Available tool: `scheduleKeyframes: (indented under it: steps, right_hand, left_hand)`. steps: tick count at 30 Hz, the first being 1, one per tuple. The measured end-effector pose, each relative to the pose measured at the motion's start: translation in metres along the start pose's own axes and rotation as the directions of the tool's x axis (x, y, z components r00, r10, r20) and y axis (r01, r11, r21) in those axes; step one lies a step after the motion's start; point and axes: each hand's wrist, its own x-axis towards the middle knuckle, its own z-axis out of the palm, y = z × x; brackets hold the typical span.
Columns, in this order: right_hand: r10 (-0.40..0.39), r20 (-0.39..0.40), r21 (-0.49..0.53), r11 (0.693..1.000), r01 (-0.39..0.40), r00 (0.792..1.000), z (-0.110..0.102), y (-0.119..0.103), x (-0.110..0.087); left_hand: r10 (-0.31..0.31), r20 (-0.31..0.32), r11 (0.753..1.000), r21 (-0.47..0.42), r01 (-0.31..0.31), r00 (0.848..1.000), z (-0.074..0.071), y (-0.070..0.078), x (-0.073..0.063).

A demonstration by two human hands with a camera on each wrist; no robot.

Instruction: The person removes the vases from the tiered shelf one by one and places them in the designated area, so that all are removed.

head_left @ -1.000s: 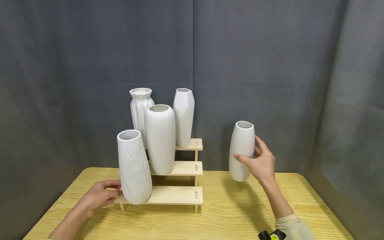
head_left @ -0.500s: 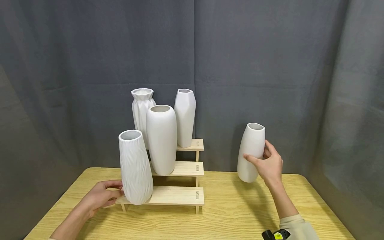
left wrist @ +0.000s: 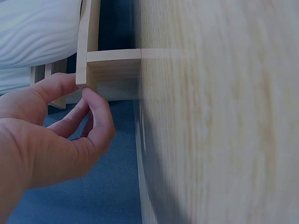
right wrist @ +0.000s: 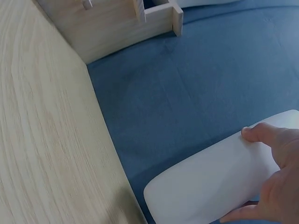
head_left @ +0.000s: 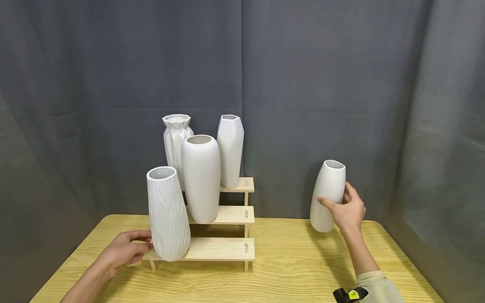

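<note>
Vase (head_left: 326, 190) now farther from the wooden stand (head_left: 223, 249)

Since one second ago, the smooth vase has moved to the right, and the gap between it and the stand became wider. It is near the back right of the tabletop (head_left: 288, 265), leaning slightly, with its mouth upward. Right hand (head_left: 349, 213) grips it from its right side, with the thumb across the front; this grip looks the same as earlier. In the right wrist view, a narrow strip of cloth shows between its base and the tabletop edge.

Left hand (head_left: 123, 250) remains where it was: its fingers pinch the left end of the lowest step. The wavy vase (head_left: 168, 219) stands on this step, close to the hand. The tall rounded vase (head_left: 201, 181) on the middle step, and the pleated vase (head_left: 175, 143) and faceted vase (head_left: 230, 151) behind it, have kept their places.
</note>
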Motion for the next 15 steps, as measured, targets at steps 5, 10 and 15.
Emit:
scheduleKeyframes:
  steps: [5,10,15]
  right_hand:
    - [0.021,-0.034,-0.021,1.0,-0.022,0.999,-0.006,0.008,0.007]
    - [0.043,-0.07,-0.022,0.999,-0.045,0.997,-0.015,0.016,0.014]
    - [0.059,-0.131,-0.012,0.998,-0.061,0.99,-0.022,0.026,0.017]
  left_hand:
    - [-0.002,-0.001,1.0,0.001,0.002,1.0,0.0,0.0,-0.001]
    - [-0.006,-0.006,1.0,0.001,0.006,1.0,0.0,0.0,-0.001]
    - [0.003,-0.008,1.0,0.0,-0.003,1.0,0.0,0.0,-0.001]
